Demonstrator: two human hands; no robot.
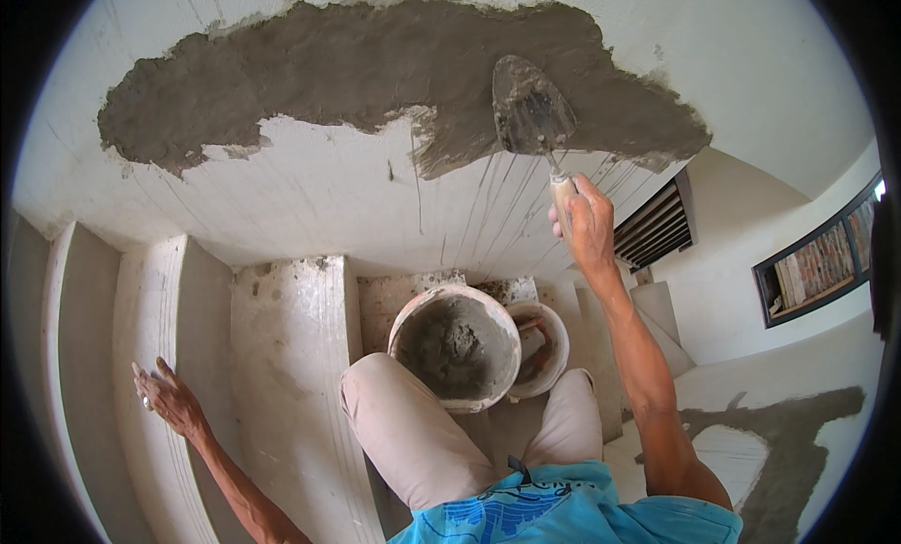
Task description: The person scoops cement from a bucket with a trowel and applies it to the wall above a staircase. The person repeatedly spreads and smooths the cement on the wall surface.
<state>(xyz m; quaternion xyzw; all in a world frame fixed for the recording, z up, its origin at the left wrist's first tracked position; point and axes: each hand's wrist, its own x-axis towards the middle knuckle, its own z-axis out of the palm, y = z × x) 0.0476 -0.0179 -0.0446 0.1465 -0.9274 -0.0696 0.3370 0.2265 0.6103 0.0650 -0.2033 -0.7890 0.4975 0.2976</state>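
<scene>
My right hand (587, 222) is wrapped round the wooden handle of a pointed trowel (531, 105). The blade, smeared with mortar, lies over a wide band of wet grey mortar (347, 61) on the white wall (328, 192); whether it presses on the surface I cannot tell. Grey drips run down the wall below the blade. Away to the left, my left hand (171, 400) rests on a stair step (150, 309), fingers spread, holding nothing. Between my knees stands a bucket (455, 347) with grey mortar in it.
A smaller bucket (561, 342) stands against the mortar bucket's right side, with a stick-like thing inside. Stair steps (291, 356) rise to the left. On the right are a dark slatted opening (655, 223), a framed window (817, 253) and another grey mortar patch (798, 441).
</scene>
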